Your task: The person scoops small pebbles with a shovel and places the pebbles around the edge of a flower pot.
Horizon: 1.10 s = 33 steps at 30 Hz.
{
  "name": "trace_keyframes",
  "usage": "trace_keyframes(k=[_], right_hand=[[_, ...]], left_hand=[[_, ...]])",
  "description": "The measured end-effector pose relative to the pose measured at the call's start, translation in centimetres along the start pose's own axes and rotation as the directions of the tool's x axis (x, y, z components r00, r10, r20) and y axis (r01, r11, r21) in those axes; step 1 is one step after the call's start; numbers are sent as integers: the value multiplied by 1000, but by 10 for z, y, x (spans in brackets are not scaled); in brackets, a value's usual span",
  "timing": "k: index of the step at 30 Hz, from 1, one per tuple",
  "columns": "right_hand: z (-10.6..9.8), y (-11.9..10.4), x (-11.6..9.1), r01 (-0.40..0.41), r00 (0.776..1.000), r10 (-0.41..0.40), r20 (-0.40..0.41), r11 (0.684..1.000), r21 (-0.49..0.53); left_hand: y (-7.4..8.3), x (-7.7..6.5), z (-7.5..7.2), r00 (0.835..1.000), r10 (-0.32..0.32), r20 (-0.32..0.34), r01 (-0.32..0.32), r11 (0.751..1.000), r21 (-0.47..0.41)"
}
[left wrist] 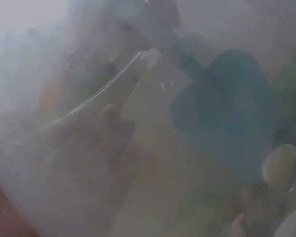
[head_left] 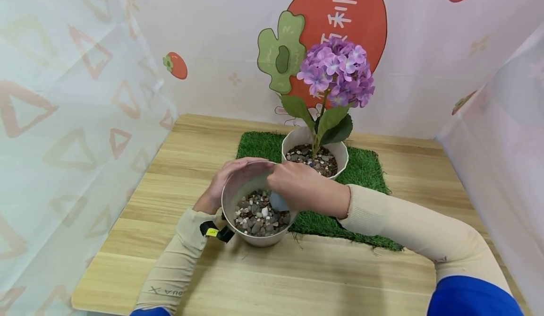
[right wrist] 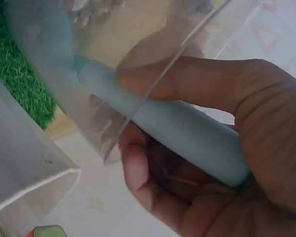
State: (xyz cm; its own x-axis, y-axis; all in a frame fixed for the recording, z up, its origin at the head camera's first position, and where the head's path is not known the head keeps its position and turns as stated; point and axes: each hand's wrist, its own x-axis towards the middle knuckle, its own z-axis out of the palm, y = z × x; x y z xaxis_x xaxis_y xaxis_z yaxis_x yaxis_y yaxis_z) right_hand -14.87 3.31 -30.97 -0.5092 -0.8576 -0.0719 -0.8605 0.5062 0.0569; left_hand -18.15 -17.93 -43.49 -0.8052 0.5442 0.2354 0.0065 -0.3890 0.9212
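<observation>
A clear plastic bucket point(head_left: 260, 241) with mixed pebbles point(head_left: 255, 217) in its bottom tilts a little on the table. My left hand point(head_left: 216, 186) holds it from the left, fingers along the outside below the rim. Reaching over the bucket from the right, my right hand point(head_left: 308, 188) grips a light blue trowel by its handle point(right wrist: 182, 133). The trowel's blade point(left wrist: 227, 113) is down inside the bucket, beside the pebbles. Just behind stands a white pot point(head_left: 293, 140) holding a purple hydrangea point(head_left: 337, 72) and a layer of pebbles over brown soil.
The white pot stands on a green artificial grass mat point(head_left: 367, 169), which lies on the wooden table point(head_left: 170, 174). Printed cloth walls point(head_left: 212, 42) enclose the table at the back and both sides. A black strap with a yellow label point(head_left: 211, 232) sits at my left wrist.
</observation>
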Motion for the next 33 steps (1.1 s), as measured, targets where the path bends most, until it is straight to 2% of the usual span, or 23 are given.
trace_keyframes(k=[3, 10, 17, 24, 29, 33], right_hand=[[-1, 1, -1, 1, 1000, -1, -4, 1000, 5], [2, 0, -4, 127, 992, -126, -22, 991, 46], [2, 7, -5, 85, 996, -85, -4, 990, 111], [12, 14, -3, 81, 997, -79, -16, 983, 166], [14, 11, -3, 111, 994, -111, -19, 950, 291], [21, 9, -2, 111, 994, -111, -19, 940, 322]], left_hand=[[-2, 2, 0, 999, 24, 26, -23, 1000, -8], [-1, 1, 2, 1000, -6, 7, 6, 1000, 16], [1, 1, -1, 1000, 10, -13, -9, 997, 74], [-1, 0, -2, 1000, 16, 9, -16, 999, 33], [-2, -2, -2, 1000, 21, 2, -22, 999, 37], [-1, 0, -2, 1000, 14, -4, -13, 1000, 20]])
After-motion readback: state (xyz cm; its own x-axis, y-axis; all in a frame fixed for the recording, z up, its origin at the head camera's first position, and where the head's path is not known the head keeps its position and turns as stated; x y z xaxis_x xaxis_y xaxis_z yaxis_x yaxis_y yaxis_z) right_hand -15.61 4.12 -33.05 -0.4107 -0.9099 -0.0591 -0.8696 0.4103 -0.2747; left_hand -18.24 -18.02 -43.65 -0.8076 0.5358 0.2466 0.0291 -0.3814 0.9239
